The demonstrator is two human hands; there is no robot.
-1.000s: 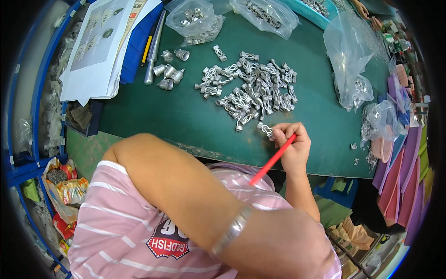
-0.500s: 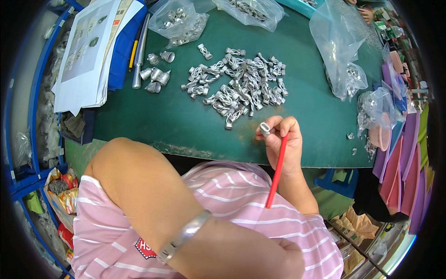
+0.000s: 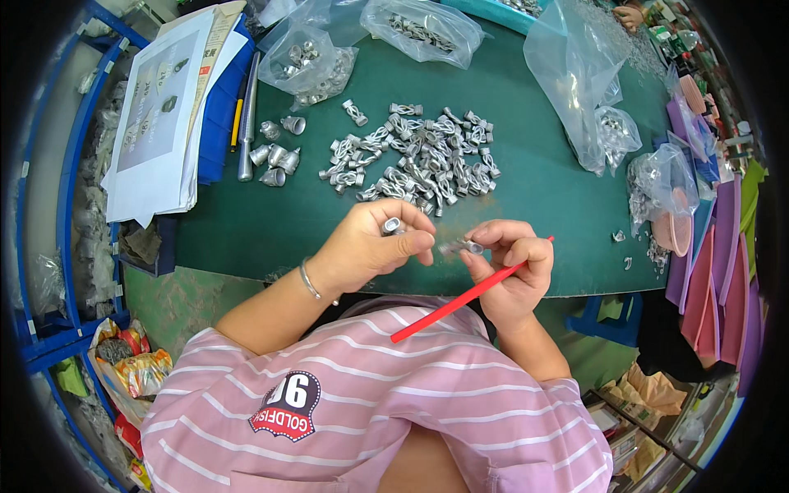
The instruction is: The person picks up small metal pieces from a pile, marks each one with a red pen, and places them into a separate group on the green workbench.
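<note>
My left hand (image 3: 362,246) is closed on a small silver metal end cap (image 3: 392,225) with an oval opening, near the table's front edge. Just to its right, my right hand (image 3: 519,275) pinches a small silver metal piece (image 3: 472,246), partly blurred and covered by the fingers. That same hand also grips a thin red stick (image 3: 444,309), which slants down to the left across the shirt. Beyond both hands lies a heap of silver twisted metal links with capped ends (image 3: 436,156). The two hands are close together but apart.
Several bell-shaped silver caps (image 3: 275,156) lie left of the heap, beside a metal rod (image 3: 246,123) and a yellow pencil (image 3: 237,125). Papers on a blue holder (image 3: 152,123) stand at the left. Plastic bags of parts (image 3: 308,66) line the back; another bag (image 3: 616,135) lies right.
My left hand, down near the body before, has come up beside the right hand with an end cap in it. The red stick has tilted from steep to slanting.
</note>
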